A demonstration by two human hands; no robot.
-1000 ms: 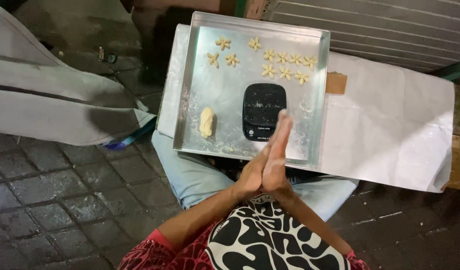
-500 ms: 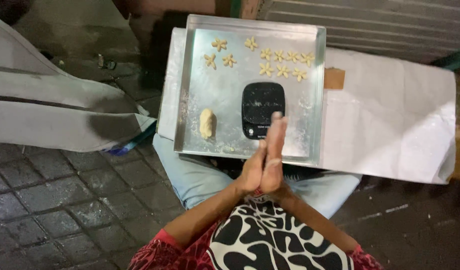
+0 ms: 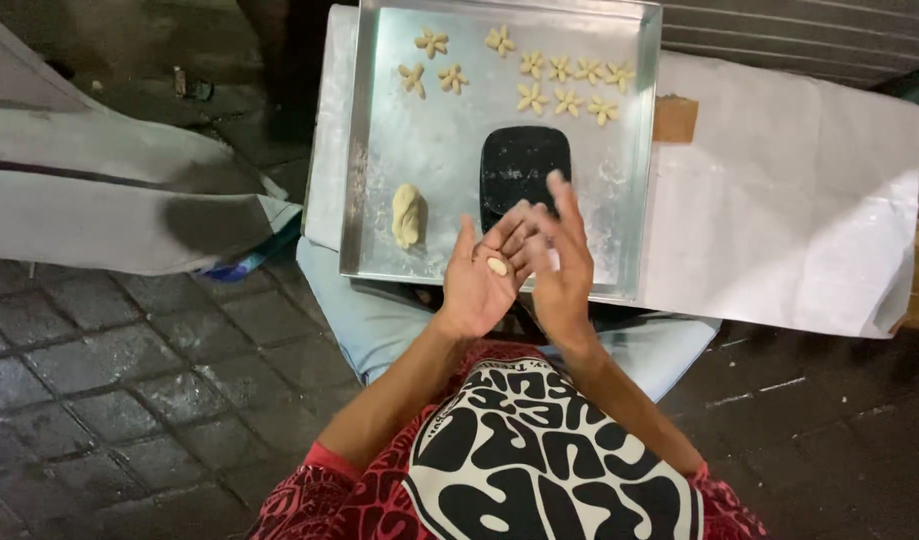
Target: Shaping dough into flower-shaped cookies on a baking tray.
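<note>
My left hand [image 3: 480,280] lies palm up over the near edge of a metal baking tray [image 3: 375,200], with a small oval piece of dough [image 3: 497,266] resting on the palm. Just to its right, my right hand [image 3: 558,260] hovers with fingers spread and slightly blurred, holding nothing. On the tray lie a lump of dough [image 3: 407,214] at the near left, a black kitchen scale [image 3: 523,165] in the middle, and several flower-shaped dough pieces [image 3: 565,86] along the far side.
The tray rests on my lap over white paper [image 3: 790,190] that spreads to the right. A grey cloth or bag [image 3: 100,200] lies at the left on dark paving stones [image 3: 110,400]. A corrugated metal shutter [image 3: 780,30] stands behind.
My palms were pressed together over the tray's near edge. They have now parted, the left palm turned up with the rolled dough piece showing on it.
</note>
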